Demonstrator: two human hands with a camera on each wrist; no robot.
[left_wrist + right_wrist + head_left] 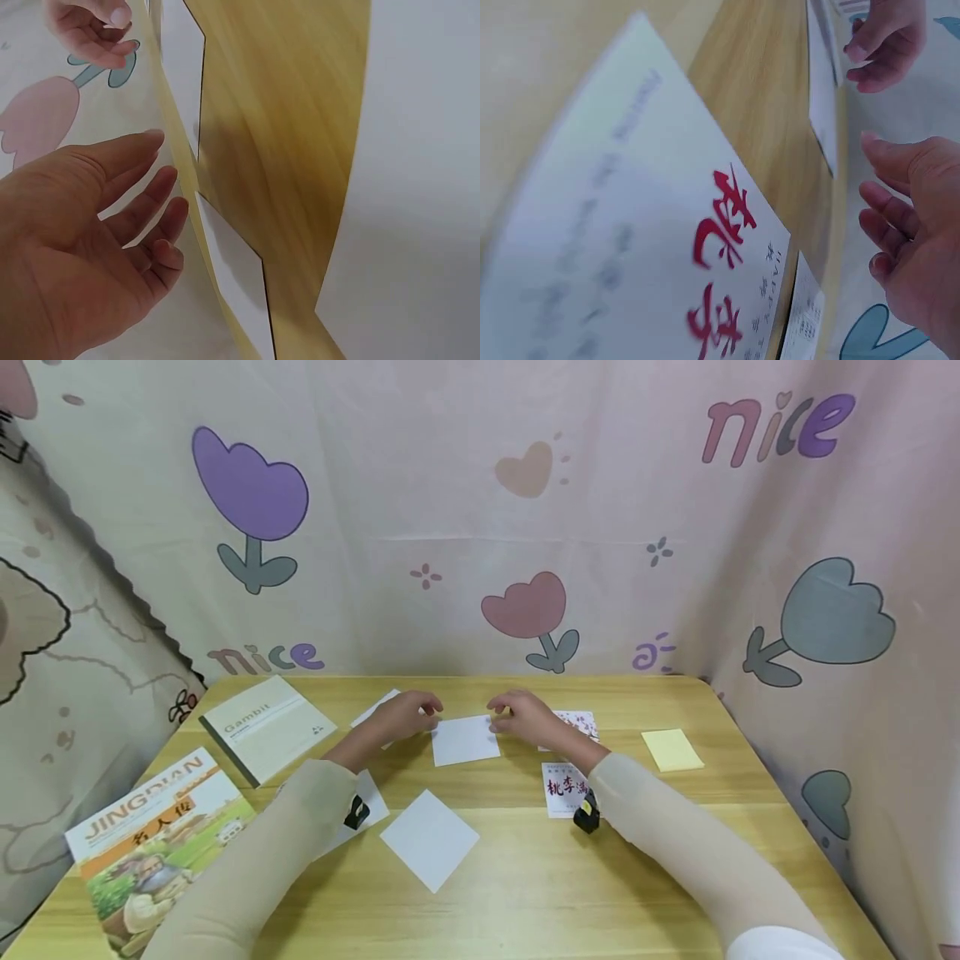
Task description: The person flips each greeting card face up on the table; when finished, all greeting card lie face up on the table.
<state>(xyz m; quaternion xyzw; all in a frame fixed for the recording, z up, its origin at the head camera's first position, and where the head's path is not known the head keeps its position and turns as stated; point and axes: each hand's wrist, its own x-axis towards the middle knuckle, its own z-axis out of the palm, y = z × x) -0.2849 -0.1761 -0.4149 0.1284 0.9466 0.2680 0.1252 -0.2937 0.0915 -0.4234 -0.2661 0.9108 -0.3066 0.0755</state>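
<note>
Middle white card (466, 741): in the head view we see it lying on the wooden table (517, 877), between the two hands.
Left hand (401, 714): near the card's far left corner, fingers loosely bent, nothing held; we cannot tell here whether a fingertip touches.
Right hand (522, 716): near the opposite corner, equally relaxed, nothing held.
Sleeves and straps: we judge that lowering the right sleeve (667, 835) or its black wrist device (587, 812) could drag the lettered card (562, 789) or the floral card (579, 723); the left sleeve (255, 843) could likewise shift the white card beneath it (369, 808).
Books and cloth: we read "Gambit" on the pale book (270, 727), "JINGDIAN" and "名人传" on the illustrated book (161, 852), and "nice" twice on the patterned cloth (360, 568).
Left palm, left wrist view: thumb well parted from the fingers, with nothing between them; two white cards lie beyond. So thin a card, lying flat, might slide under a fingertip instead of lifting.
Right palm, right wrist view: thumb and fingers apart, grasping nothing. A hasty pinch could bend the card's edge.
Red characters, same view: we read "桃李" on the lettered card, beside smaller print starting "HAPPY"; the rest is too blurred.
</note>
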